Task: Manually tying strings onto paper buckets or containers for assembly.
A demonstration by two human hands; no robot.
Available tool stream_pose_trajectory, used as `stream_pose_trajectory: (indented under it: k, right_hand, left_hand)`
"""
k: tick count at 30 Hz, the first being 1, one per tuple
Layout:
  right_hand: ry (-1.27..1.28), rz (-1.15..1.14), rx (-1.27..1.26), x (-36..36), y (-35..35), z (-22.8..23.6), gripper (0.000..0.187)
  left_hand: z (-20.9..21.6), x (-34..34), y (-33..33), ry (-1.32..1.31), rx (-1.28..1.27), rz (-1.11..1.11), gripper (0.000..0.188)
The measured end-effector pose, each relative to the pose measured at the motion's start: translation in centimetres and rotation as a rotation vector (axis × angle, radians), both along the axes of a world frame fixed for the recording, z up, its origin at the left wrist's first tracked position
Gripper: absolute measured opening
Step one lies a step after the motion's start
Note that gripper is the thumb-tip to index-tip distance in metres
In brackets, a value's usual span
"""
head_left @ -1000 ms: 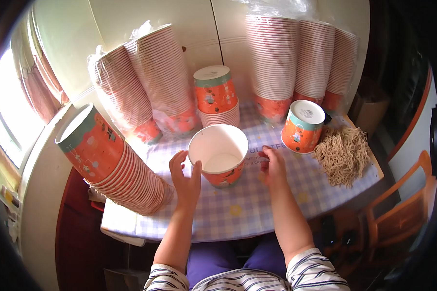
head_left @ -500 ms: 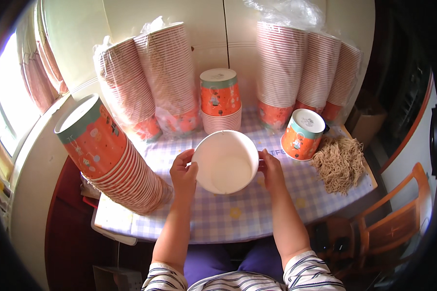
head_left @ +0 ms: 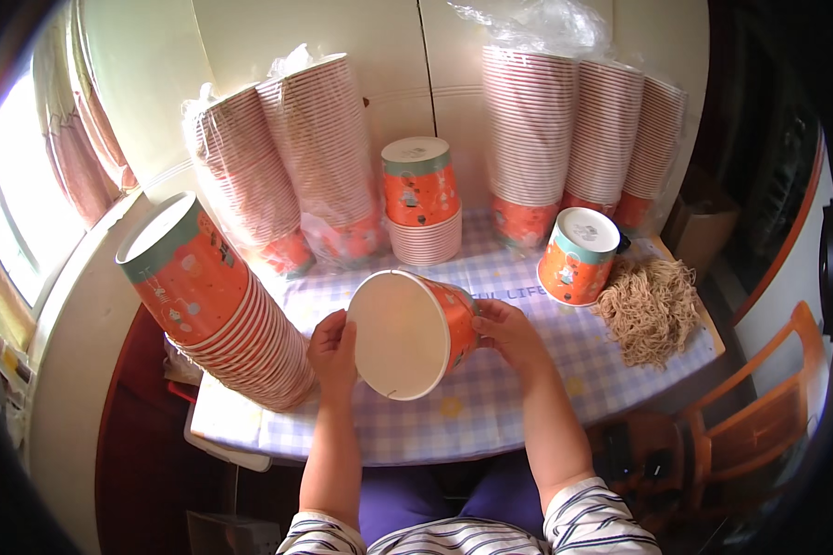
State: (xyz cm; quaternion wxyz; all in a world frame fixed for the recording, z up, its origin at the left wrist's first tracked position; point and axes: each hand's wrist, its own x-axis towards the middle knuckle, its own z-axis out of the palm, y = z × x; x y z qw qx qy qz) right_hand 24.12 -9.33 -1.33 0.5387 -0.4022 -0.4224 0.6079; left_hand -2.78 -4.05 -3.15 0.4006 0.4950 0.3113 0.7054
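Observation:
Between my hands, above the table, is a paper bucket (head_left: 400, 338), white inside and orange with pictures outside. It is tilted, its mouth turned toward me and to the left. My left hand (head_left: 334, 350) grips it by the rim on the left. At its outer wall near the base, on the right, my right hand (head_left: 506, 333) closes with thumb and fingers. To the left leans a tall stack of upside-down orange paper buckets (head_left: 217, 296). A shorter nested stack (head_left: 421, 199) stands behind the held bucket.
A single upside-down bucket (head_left: 576, 259) stands at the right beside a heap of tan strings (head_left: 652, 314). Tall plastic-wrapped bucket stacks (head_left: 319, 139) line the back left, others (head_left: 528, 129) the back right. A checked cloth (head_left: 491, 407) covers the table; a wooden chair (head_left: 750, 416) stands right.
The bucket has turned, so its mouth faces left and its orange outside shows. My right hand has shifted from the rim side to the outer wall. The view has shifted slightly.

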Motion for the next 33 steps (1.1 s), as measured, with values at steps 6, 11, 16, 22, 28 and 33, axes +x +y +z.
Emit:
stream_pose_trajectory:
  k: [6,11,16,22,28,33]
  right_hand:
    - [-0.004,0.019,0.124,0.5,0.4,-1.1,0.047]
    - [-0.144,0.016,0.106,-0.3,-0.1,0.2,0.046]
    - [0.004,-0.348,0.377,-1.2,0.3,-0.1,0.036]
    - [-0.653,-0.716,0.971,-2.1,-3.3,2.4,0.036]
    - [-1.15,-0.46,1.078,-4.3,-4.7,4.1,0.031]
    - [-1.12,-0.382,1.036,-3.6,-3.9,3.1,0.031]
  left_hand:
    - [-0.4,0.7,0.0,0.06,0.027,0.127,0.019]
    - [-0.1,0.9,-0.5,0.099,0.024,0.243,0.015]
    - [3.4,1.6,-1.8,0.371,-0.021,0.354,0.018]
    - [7.9,2.4,-1.5,0.678,-0.091,0.308,0.021]
    - [8.2,1.5,0.3,1.005,0.108,0.215,0.019]
    - [9.5,1.7,-1.3,1.218,0.41,0.269,0.021]
